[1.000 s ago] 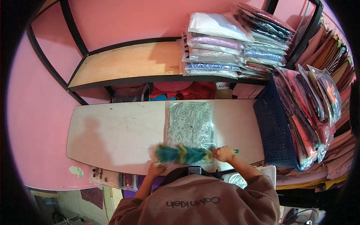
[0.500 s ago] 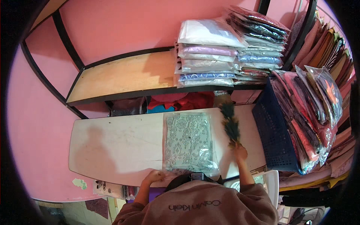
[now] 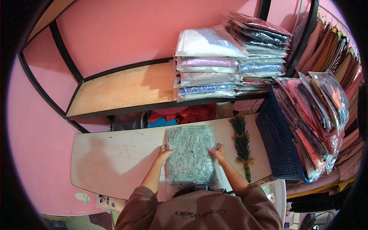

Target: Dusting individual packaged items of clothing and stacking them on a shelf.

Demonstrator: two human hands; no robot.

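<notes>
A flat clear plastic package (image 3: 191,155) with folded grey-green patterned fabric lies in front of me, its near end hidden by my body. My left hand (image 3: 165,154) grips its left edge, thumb on top. At the right edge, my right hand (image 3: 218,152) closes on the plastic in the same way, with the thumb over the top. To the right of the package, a dark green feather duster (image 3: 241,142) rests on the white table (image 3: 119,157), its handle toward me and neither hand touching it.
A blue perforated basket (image 3: 281,145), filled with bagged garments, stands at the table's right end. Behind the table, a black-framed shelf (image 3: 126,86) carries two stacks of bagged clothes (image 3: 207,61). Red cloth (image 3: 191,114) shows under the shelf. Clothes hang at the far right (image 3: 326,46).
My right hand has let go of the feather duster, now lying on the table, and moved left to the package. My left hand has moved forward and taken the package's left edge.
</notes>
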